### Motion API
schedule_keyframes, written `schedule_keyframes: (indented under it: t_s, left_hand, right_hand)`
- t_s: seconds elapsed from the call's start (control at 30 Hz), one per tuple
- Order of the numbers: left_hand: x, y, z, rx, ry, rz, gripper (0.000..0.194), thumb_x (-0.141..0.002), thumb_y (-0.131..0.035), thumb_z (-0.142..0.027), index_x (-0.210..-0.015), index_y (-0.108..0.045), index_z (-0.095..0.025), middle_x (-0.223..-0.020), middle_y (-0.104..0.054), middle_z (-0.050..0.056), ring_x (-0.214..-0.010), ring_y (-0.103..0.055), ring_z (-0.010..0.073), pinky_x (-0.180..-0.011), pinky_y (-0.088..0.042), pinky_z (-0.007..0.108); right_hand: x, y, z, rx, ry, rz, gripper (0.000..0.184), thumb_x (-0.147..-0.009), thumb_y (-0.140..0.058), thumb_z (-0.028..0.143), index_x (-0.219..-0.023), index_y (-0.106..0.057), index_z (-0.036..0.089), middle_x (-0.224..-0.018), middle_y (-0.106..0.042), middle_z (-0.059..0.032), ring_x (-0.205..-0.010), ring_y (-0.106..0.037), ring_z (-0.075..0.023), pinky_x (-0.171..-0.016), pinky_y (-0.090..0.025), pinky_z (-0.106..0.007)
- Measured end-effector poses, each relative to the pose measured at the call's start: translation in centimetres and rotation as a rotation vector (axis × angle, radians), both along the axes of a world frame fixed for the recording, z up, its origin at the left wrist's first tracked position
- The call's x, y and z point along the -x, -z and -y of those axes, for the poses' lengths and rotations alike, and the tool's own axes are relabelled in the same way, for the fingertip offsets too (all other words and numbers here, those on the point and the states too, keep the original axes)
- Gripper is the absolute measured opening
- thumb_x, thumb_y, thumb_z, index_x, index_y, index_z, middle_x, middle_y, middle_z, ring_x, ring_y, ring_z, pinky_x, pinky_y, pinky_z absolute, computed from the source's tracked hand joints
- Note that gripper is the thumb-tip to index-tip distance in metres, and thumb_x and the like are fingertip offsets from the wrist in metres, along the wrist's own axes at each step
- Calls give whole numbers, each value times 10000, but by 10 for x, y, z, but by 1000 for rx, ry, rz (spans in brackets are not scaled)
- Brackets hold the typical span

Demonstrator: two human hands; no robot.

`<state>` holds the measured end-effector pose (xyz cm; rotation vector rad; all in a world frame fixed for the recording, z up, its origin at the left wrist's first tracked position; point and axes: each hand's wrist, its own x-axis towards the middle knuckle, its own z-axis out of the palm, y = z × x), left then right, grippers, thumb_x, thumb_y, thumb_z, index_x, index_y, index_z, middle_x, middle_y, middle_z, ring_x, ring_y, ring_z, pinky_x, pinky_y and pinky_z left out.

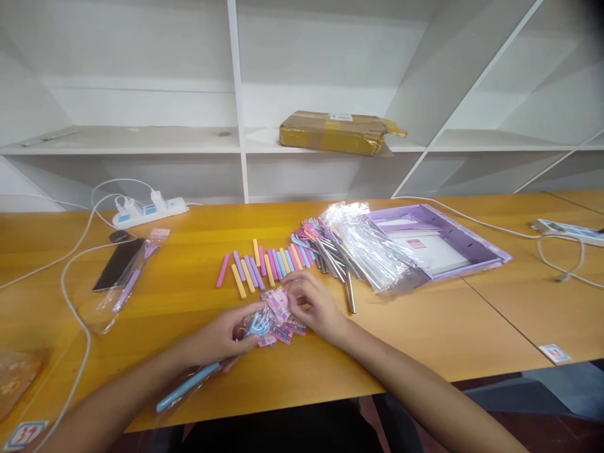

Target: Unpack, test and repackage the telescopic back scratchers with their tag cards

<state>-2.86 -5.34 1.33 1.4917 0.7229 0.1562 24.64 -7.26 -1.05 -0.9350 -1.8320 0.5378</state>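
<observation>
A blue claw-headed stick in a clear wrapper is held in the left hand, nr the table's near edge, L of centre. Its claw end is pointed far/R, its handle near/L. Fingers & thumb are closed round the wrapped stick just below the claw.

The right hand is held just R of it, fingers bent, thumb & forefinger by a pink card; whether the card is actually pinched can't be made out. More printed cards are bunched on the tabletop beneath, btw the hands.

Beyond the hands, short coloured tubes (pink, yellow, purple, blue) are laid in a rough row. To their R, metal rods w/ coloured claw heads are heaped, close to a clear plastic bag. The bag is overlapped w/ the near-L part of a shallow purple box.

At L, a wrapped purple claw-headed stick is laid partly over a dark flat device; a white power strip w/ plugs is set farther back. A taped cardboard carton is placed on the far shelf.
</observation>
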Motion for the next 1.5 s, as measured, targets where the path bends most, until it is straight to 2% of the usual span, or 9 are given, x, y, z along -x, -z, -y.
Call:
schedule_keyframes:
  t_s: [0.3,0.5,0.7,0.83,0.93,1.03,1.2,1.33,1.5]
  left_hand:
    - [2,-2,-2,-27,5,5,733,-1016,-666,-451,-1661,-358,-289,-829,-678,-4,-431,-516,54,-419,-433,167]
    - [16,-8,-18,-84,-116,10,670,-995,-683,-520,-1560,-446,-251,-697,-600,-67,-390,-497,63,-376,-382,158]
    - [12,-4,-22,-53,-176,103,531,-959,-736,-520,-1352,-557,-210,-748,-606,-59,-476,-532,75,-486,-451,202]
    - [7,-6,-14,-87,61,42,419,-887,-809,-490,-1163,-665,-209,-965,-699,12,-711,-643,135,-654,-531,251]
    - [10,-6,-12,5,266,31,359,-937,-742,-537,-1035,-684,-197,-862,-699,21,-715,-655,160,-698,-532,274]
    - [14,-6,-13,50,260,75,406,-957,-705,-590,-1068,-676,-200,-841,-654,17,-688,-609,152,-685,-503,268]
    - [11,-9,-13,-95,284,68,392,-963,-700,-576,-1035,-721,-191,-836,-580,2,-726,-488,139,-661,-375,237]
    - [9,-11,-9,-138,322,38,374,-954,-713,-559,-1052,-751,-200,-852,-598,3,-743,-494,146,-680,-374,246]
    - [9,-10,-7,-137,287,82,388,-977,-674,-567,-1168,-735,-235,-979,-656,24,-824,-551,168,-748,-438,258]
  right_hand:
    - [-5,-12,2,124,-91,47,57,-1041,-631,294,-1039,-651,240,-1277,-574,-116,-1153,-630,-249,-932,-593,-404]
    - [-31,-19,-8,43,177,29,332,-1123,-456,395,-930,-673,236,-1107,-564,-90,-1091,-591,-249,-997,-523,-448]
    - [-18,-24,-2,173,-38,230,429,-990,-716,510,-1302,-646,223,-1306,-588,-134,-1213,-586,-293,-1068,-509,-478]
    - [4,-46,13,227,-219,150,207,-1085,-585,414,-1108,-712,252,-977,-700,-40,-847,-664,-191,-773,-570,-329]
    - [1,-71,28,-16,47,43,240,-1112,-507,321,-1042,-731,274,-935,-717,-58,-849,-681,-217,-752,-563,-365]
    - [-15,-91,39,-87,242,-28,203,-1083,-560,336,-968,-715,273,-856,-666,-66,-797,-646,-236,-717,-558,-393]
    - [-14,-85,56,-5,263,-311,256,-1071,-566,496,-942,-603,279,-859,-563,-52,-776,-603,-219,-666,-559,-363]
    - [-9,-83,68,156,33,-287,227,-1032,-642,510,-960,-603,298,-948,-607,-75,-987,-676,-285,-830,-614,-482]
    - [-101,-137,23,-207,564,-501,185,-1043,-659,397,-972,-531,284,-802,-494,5,-625,-517,-124,-577,-440,-308]
